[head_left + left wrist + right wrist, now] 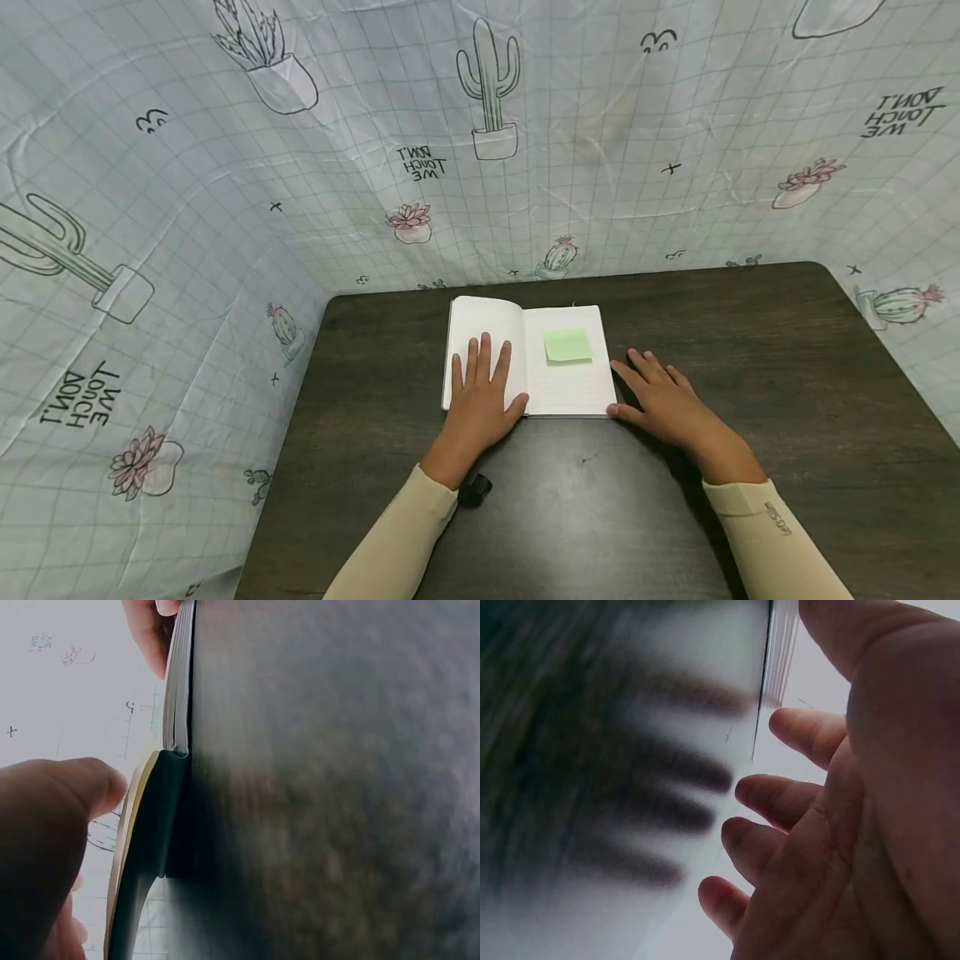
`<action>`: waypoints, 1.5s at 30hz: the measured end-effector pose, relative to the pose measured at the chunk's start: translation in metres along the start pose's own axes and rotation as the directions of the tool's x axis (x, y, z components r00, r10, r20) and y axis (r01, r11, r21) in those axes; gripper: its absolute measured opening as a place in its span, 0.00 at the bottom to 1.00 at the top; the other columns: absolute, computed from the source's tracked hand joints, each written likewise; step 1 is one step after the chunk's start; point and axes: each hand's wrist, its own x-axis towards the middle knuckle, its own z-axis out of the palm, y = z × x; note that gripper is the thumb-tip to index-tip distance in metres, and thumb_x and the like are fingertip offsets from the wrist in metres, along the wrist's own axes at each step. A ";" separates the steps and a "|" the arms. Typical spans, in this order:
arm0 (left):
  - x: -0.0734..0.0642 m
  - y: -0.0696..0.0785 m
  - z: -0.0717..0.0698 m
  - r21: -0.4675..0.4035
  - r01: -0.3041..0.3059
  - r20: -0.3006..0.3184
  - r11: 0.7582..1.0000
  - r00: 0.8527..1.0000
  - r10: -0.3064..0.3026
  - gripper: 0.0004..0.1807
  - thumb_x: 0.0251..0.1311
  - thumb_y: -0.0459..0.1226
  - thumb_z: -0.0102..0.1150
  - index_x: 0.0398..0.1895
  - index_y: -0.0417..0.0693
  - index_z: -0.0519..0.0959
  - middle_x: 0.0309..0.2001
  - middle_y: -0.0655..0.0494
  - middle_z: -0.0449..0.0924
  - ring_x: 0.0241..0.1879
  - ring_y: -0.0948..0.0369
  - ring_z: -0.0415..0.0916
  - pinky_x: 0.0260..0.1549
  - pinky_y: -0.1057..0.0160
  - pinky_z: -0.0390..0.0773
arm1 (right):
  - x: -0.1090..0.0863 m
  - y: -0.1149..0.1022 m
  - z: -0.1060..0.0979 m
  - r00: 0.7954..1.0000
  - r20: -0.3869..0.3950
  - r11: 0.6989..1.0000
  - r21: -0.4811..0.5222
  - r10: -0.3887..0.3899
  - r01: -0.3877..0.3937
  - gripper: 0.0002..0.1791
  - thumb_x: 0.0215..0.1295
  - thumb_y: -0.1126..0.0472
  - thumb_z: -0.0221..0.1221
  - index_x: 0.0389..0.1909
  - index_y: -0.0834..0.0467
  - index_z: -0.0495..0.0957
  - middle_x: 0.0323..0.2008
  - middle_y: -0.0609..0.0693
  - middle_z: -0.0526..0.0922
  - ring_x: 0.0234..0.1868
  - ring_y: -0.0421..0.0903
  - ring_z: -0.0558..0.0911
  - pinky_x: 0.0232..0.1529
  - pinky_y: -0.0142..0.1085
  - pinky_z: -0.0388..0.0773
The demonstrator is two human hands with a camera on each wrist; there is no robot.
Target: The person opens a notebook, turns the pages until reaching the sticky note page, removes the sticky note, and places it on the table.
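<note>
An open notebook (566,396) lies on the dark table, its left page (480,315) curving up toward the fold. On the right page sits a light green sticky note (567,345). My left hand (480,408) rests flat on the left page with fingers spread and the thumb near the fold. Beside the notebook's lower right edge is my right hand (663,404), its fingers extended and the thumb at the corner. In the left wrist view, the notebook's dark cover (161,810) and page edges show. From the right wrist, the fingers (799,735) look straight, holding nothing.
The dark wooden table (360,467) spreads around the notebook. A small black object (475,491) is at the left wrist. A white grid-patterned cloth (345,100) with cactus drawings hangs behind the table and along its sides.
</note>
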 end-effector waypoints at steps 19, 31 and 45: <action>0.000 -0.007 0.010 -0.120 0.040 0.147 0.992 0.989 -0.023 0.51 0.77 0.72 0.39 0.91 0.59 0.39 0.89 0.44 0.26 0.88 0.46 0.23 0.83 0.37 0.32 | -0.002 0.000 -0.001 1.000 0.001 1.000 0.004 0.008 -0.008 0.49 0.77 0.34 0.61 0.86 0.58 0.58 0.85 0.70 0.51 0.85 0.73 0.48 0.77 0.74 0.44; 0.002 -0.011 0.013 -0.154 0.094 0.247 0.984 0.968 -0.054 0.52 0.76 0.73 0.36 0.91 0.60 0.38 0.89 0.46 0.26 0.88 0.47 0.23 0.83 0.37 0.31 | 0.000 -0.002 -0.002 1.000 0.008 1.000 -0.004 0.008 -0.008 0.49 0.77 0.33 0.59 0.86 0.58 0.58 0.85 0.70 0.51 0.85 0.73 0.49 0.77 0.74 0.44; 0.004 -0.015 0.015 -0.138 0.093 0.288 0.986 0.956 -0.050 0.52 0.76 0.75 0.32 0.91 0.61 0.35 0.89 0.48 0.22 0.87 0.48 0.19 0.82 0.38 0.28 | 0.013 -0.008 -0.018 0.999 -0.040 0.998 -0.055 -0.026 0.024 0.54 0.74 0.35 0.65 0.87 0.58 0.53 0.84 0.67 0.55 0.84 0.70 0.53 0.77 0.73 0.52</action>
